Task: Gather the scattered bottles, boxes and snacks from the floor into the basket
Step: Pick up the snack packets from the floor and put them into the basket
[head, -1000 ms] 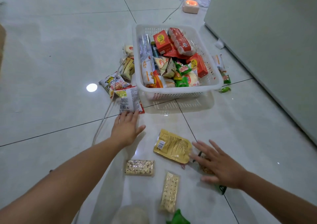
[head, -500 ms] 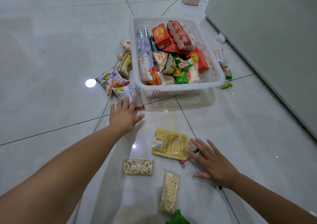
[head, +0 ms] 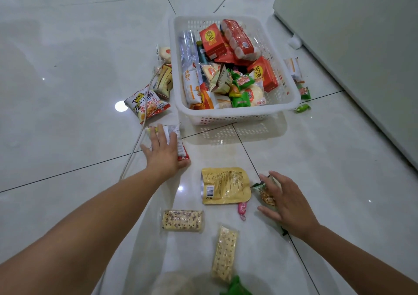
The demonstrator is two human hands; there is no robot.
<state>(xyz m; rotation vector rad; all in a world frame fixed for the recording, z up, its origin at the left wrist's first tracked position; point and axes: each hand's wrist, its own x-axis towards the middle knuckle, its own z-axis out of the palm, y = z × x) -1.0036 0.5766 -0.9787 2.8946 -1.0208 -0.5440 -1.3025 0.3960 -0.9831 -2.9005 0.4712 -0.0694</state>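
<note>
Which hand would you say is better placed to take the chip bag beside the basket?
Left. The left hand rests on a silvery packet close by the chip bag; the right hand is across, on a green packet.

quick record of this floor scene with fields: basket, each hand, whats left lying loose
basket: white, already holding many packets and boxes
left hand: fingers flat on a white and red packet by the basket's front left corner
right hand: spread over a green packet
between hands: yellow pouch, pink sweet
nearer the person: seeded cracker pack, plain cracker pack
left of basket: chip bag
</note>
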